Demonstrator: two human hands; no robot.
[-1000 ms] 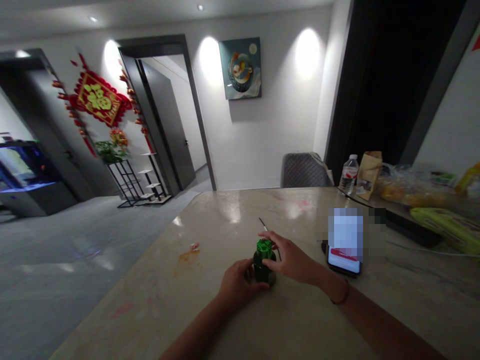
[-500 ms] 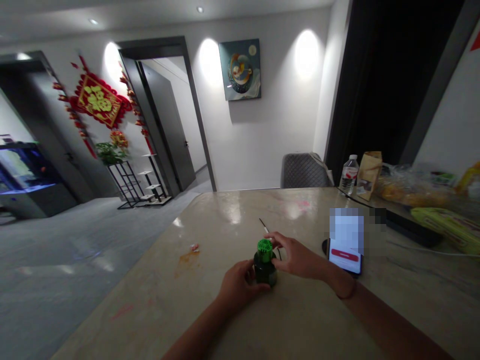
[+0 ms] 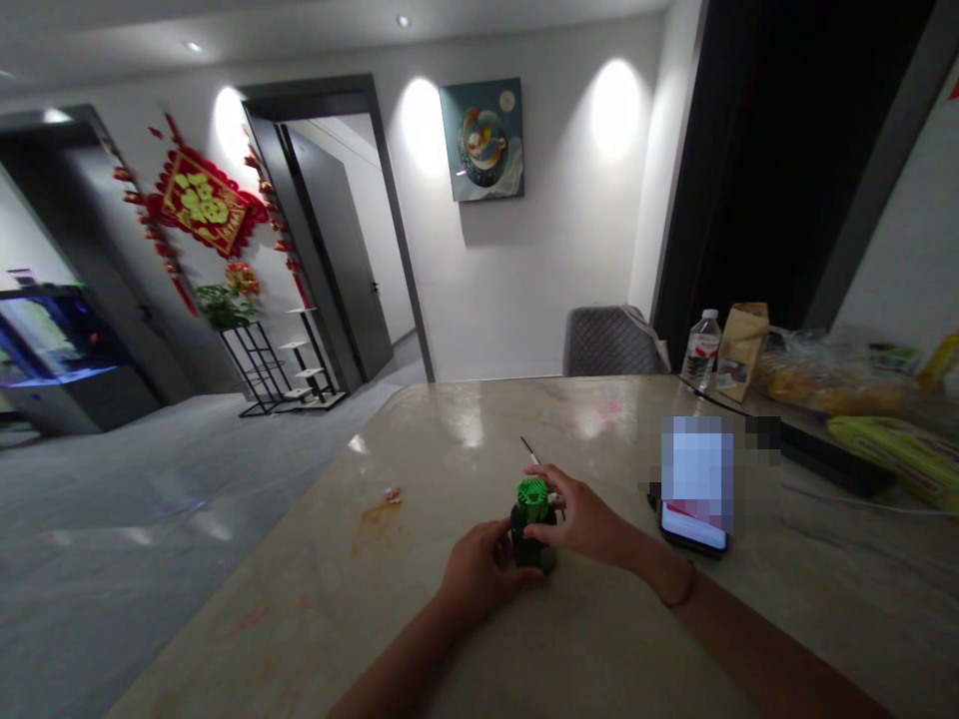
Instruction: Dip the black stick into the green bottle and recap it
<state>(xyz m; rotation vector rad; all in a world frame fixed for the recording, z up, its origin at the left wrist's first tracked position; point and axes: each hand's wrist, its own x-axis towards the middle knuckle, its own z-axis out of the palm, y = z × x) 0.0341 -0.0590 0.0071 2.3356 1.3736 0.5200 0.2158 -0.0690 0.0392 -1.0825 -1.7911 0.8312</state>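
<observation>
A small dark bottle (image 3: 530, 534) stands upright on the pale marble-look table (image 3: 450, 439), in its near middle part. It is squat and round-bodied, blackish green and glossy. Its bright green cap (image 3: 532, 492) sits on top, showing a ribbed, grille-like pattern. The left hand (image 3: 479, 574) clasps the lower body from the near left. The right hand (image 3: 588, 519) closes its fingers on the right side, just beneath the cap.
</observation>
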